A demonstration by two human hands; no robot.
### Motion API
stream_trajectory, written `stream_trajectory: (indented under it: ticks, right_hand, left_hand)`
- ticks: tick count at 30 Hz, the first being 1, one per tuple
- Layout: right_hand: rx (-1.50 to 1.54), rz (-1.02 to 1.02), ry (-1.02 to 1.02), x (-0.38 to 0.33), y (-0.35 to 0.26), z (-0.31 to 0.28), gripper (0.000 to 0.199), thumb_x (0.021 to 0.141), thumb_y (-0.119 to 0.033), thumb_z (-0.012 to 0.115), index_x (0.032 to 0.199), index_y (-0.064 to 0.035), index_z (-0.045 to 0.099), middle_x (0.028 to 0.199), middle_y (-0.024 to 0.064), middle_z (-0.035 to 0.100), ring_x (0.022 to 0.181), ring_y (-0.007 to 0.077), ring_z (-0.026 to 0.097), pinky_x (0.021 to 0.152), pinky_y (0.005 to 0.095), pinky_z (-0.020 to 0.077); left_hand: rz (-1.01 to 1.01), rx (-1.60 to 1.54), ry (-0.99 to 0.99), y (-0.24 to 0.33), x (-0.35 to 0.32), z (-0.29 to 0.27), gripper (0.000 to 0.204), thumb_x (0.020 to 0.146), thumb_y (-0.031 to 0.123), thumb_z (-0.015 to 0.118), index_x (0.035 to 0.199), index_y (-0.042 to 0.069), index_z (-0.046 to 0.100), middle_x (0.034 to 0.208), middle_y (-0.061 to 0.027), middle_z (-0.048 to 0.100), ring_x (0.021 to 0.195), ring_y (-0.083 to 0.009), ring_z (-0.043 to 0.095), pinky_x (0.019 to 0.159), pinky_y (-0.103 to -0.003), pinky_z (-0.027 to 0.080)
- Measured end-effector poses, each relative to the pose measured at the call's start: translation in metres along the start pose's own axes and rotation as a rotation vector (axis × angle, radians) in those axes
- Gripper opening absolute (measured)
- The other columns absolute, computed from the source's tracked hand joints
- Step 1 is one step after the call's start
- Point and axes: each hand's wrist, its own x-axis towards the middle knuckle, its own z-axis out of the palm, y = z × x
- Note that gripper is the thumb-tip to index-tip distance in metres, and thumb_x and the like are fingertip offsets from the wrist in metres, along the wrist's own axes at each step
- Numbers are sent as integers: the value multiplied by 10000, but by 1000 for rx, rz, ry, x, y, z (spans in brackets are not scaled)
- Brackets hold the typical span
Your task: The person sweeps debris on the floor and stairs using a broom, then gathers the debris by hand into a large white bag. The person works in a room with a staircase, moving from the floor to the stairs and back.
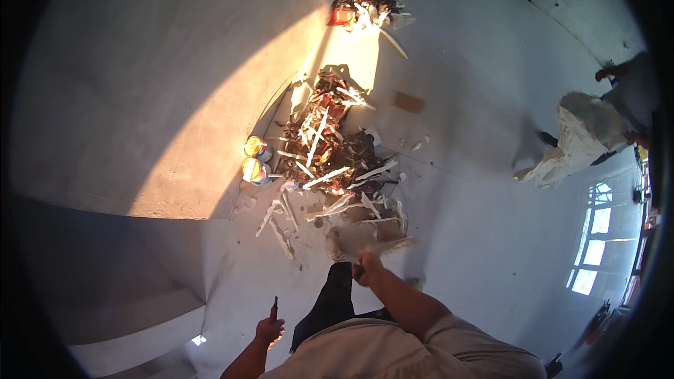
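Note:
My left hand (pixel 269 330), low and left of my legs, is closed round a slim dark tool (pixel 274 307) that points up; its kind I cannot make out. My right hand (pixel 367 268) reaches forward, closed on the dark handle of a tool. The tool's long pale end (pixel 394 244) is blurred and looks like a brush or scraper. In front of it lies a heap of dark rubbish (pixel 326 133) mixed with white strips. Loose white strips (pixel 283 238) lie along its near edge, close to my pale shoe (pixel 334 244).
Two yellow-topped buckets (pixel 256 170) stand left of the heap, by the wall. Farther off is a second rubbish pile (pixel 365 8) with a red object. A flat brown piece (pixel 408 102) lies on the floor. At the right another person (pixel 635 91) handles a whitish sack (pixel 586 133).

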Motion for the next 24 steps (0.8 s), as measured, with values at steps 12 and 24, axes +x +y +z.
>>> stream_trajectory:
  ticks: [12, 24]
  right_hand:
    - [140, -216, -420, 219, -207, 674, 138, 741, -76, 564, 642, -109, 473, 557, 9, 502, 449, 134, 523, 356, 231, 451]
    - [-408, -400, -252, 207, -86, 801, 80, 819, -157, 584, 779, -104, 539, 555, 33, 522, 457, 177, 540, 375, 294, 430]
  left_hand:
    - [57, -109, 142, 288, 285, -321, 220, 836, 222, 666, 849, 5, 629, 718, -75, 630, 560, -153, 570, 517, -313, 479]
    - [-156, -162, 88, 286, 349, -499, 248, 840, 226, 685, 866, -18, 644, 736, -91, 640, 574, -159, 586, 500, -301, 489]
